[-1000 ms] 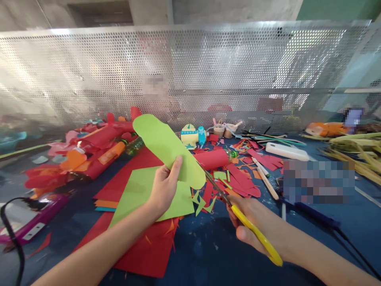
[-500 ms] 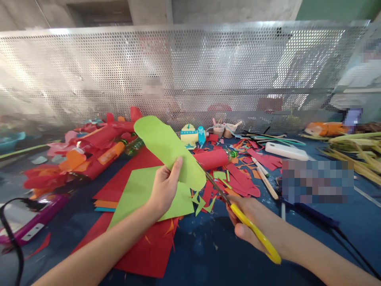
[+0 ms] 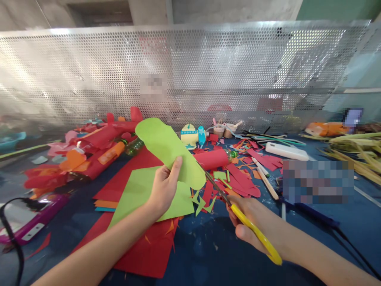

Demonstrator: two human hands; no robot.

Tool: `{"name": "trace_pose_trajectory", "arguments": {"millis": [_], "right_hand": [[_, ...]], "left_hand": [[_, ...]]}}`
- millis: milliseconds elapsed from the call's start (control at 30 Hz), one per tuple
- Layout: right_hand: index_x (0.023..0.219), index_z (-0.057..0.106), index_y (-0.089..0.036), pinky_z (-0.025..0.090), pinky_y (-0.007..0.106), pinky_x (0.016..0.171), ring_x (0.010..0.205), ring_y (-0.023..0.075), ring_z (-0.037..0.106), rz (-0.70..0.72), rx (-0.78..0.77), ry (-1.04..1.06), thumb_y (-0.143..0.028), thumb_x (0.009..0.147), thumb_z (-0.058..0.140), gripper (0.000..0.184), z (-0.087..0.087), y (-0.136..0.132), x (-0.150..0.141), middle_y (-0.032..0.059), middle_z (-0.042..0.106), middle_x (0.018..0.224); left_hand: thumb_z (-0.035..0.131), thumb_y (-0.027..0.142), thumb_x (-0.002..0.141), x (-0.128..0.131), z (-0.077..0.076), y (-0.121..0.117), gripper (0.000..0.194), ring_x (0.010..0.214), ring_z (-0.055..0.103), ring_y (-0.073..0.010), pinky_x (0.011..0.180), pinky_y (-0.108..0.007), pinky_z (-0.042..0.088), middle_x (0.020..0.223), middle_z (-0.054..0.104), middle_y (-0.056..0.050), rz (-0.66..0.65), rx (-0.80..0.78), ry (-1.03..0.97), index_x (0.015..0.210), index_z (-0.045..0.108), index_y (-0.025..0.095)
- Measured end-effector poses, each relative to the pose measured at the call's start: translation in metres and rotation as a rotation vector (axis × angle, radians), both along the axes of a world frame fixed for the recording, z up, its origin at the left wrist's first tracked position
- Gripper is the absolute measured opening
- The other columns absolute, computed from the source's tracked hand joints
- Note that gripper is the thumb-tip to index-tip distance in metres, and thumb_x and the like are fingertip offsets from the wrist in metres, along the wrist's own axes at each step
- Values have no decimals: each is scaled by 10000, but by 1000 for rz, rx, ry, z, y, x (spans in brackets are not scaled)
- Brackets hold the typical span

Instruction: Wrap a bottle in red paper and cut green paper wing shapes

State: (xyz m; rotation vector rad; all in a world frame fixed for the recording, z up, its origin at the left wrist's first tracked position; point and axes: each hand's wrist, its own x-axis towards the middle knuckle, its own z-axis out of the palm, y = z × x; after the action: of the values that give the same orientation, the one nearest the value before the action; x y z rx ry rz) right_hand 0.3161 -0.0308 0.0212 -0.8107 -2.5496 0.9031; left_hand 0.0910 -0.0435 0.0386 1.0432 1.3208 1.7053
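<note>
Left hand point(image 3: 163, 190): closed on green paper cutout point(image 3: 168, 150), held raised above green sheet point(image 3: 143, 192).
Right hand point(image 3: 253, 226): gripping yellow-handled scissors point(image 3: 238, 216), blades at cutout's lower right edge.
Red paper tube point(image 3: 212, 158): just behind the cutout.
Metal mesh screen point(image 3: 208, 71): well behind.

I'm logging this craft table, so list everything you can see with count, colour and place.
oval paper cutout: one, lime green, held up at centre
scissors: one pair, yellow handles, blades at the cutout's lower edge
flat paper sheet: one, lime green, on red sheets
paper-wrapped bottle: one, red with green cap, behind the cutout
paper scraps: many, red, orange, green, centre right
rocket models: several, red and orange, left
perforated screen: one, silver, along the back
table: one, blue
left hand: pinches the cutout
right hand: grips the scissors
</note>
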Motion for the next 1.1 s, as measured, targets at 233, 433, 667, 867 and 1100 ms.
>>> {"name": "trace_pose_trajectory", "arguments": {"millis": [233,433,667,867,1100], "right_hand": [[729,395,-203,250,264,459,498,119,362,-7,-2,6,-855,720,136,701,-3,2,-1,4,478,627],[713,374,-210,225,267,451,487,115,330,-14,11,40,-842,738,149,671,-9,5,0,-13,439,602],[730,377,-209,207,267,448,481,108,284,-18,16,50,-827,756,164,654,-9,5,-3,-26,410,594],[745,394,-203,187,252,442,499,101,240,-40,-8,51,-857,718,185,688,-9,4,-3,-46,364,581],[719,390,-200,182,247,434,497,92,223,-86,-34,62,-880,687,207,706,-10,2,-4,-56,325,562]], "left_hand": [[658,512,730,-1,-3,1,324,503,648,-192,375,-238,447,575,685,-29,-9,18,-14,644,660,200],[651,511,735,0,-4,1,330,497,645,-183,386,-236,456,572,686,-26,-30,18,-31,641,661,194],[656,525,726,0,-4,1,355,463,618,-150,418,-222,459,566,687,-15,-9,13,-17,620,652,187],[683,570,670,3,-1,0,399,525,652,-174,440,-229,473,624,712,-36,-20,12,-57,691,681,171],[682,504,714,3,-3,1,346,590,686,-186,512,-243,523,693,738,-53,-47,42,-133,760,706,162]]}}
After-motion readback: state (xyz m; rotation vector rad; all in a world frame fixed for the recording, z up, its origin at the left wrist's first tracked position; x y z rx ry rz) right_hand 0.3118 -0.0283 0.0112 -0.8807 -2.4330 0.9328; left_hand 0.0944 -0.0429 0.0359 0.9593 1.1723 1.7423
